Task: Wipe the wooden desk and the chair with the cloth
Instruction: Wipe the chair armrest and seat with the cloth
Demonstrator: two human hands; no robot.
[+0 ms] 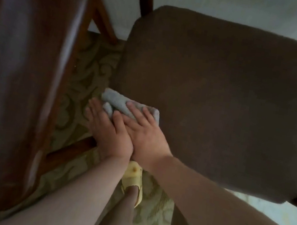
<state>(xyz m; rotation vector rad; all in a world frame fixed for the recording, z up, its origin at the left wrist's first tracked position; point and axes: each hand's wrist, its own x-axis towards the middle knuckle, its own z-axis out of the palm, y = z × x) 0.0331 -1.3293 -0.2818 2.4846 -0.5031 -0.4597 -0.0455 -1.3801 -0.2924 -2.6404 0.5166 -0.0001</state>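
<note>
We press the cloth [130, 107] flat on the seat [223, 109] corner, left hand [109, 131] and right hand [145, 135] flat-fingered; sweep firmly across toward the seat's far edge.

The cloth [125, 106] is a small folded grey-blue terry piece, lying at the near left corner of the chair [217, 104] seat, with part of it hanging past the seat's left edge. The chair has a broad, dark brown upholstered seat with rounded corners, seen from above, and dark wooden legs show at its far and right edges. The wooden desk [24, 76] stands just left of the chair, apart from it; its tabletop is glossy reddish-brown wood with a rounded edge and pale reflections along its length, blurred in this view, with wooden rails showing beneath it.
</note>
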